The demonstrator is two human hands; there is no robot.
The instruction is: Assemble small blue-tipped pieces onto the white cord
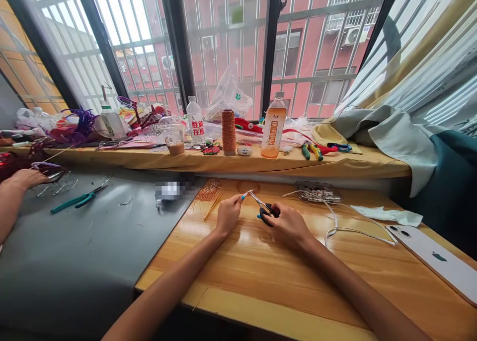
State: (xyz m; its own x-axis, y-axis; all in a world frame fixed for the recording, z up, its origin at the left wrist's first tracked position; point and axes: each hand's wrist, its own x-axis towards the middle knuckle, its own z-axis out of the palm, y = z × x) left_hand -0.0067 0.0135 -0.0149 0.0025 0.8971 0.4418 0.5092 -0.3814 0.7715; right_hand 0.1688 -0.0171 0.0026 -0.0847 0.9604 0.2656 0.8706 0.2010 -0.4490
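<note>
The right hand [291,225] holds a pair of scissors [265,212], its fingers closed around two rounded black handles; the two slim, shiny metal blades point toward the left hand [228,215]. The left thumb and fingers pinch a small, thin piece [250,192] narrowly, right at the blade tips; its material is too small to tell. Both hands are above a glossy, wood-grained table [238,271].

Beyond the left hand lie thin yellow sticks [212,207], straight and smooth, and one tangled heap of fine copper-coloured strands [209,189]. Beyond the right hand is one clear plastic box [319,192] of small whitish and dark bits. Flat white cord [336,229] curls near it, with one crumpled white tissue [389,215] and one smooth white phone [437,256] farther right.

On the cloth-covered ledge [164,163] stand one ridged, orange-brown spool [228,132], two plastic bottles, one clear [196,122] and one with orange drink [274,127], and one clear cup [175,141] with brown liquid. Green-and-yellow-handled pliers [312,151] lie to the right.

On the smooth grey table [112,251] lies one teal-handled tool [79,200]; another person's hand [27,178] is near dark, looped frames [52,170].
</note>
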